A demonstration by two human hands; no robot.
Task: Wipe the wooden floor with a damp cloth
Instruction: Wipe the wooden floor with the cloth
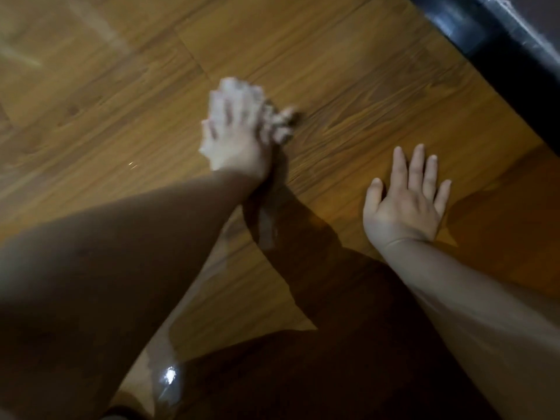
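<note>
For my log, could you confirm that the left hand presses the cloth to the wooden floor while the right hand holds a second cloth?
Not quite: the head view shows the right hand holding nothing, resting flat on the wooden floor. The left hand does press the cloth.

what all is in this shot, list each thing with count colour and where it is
wooden floor: one, brown planks, fills most of the view
cloth: one, whitish with darker patches, blurred, on the floor under the left hand near the centre
dark object: one, black, top right corner; cannot tell what it is
glint: one, white reflection, on the floor near the bottom edge
left hand: one, blurred, fingers laid over the cloth, centre of view
right hand: one, flat on the floor with fingers spread, right of centre, holds nothing
</note>
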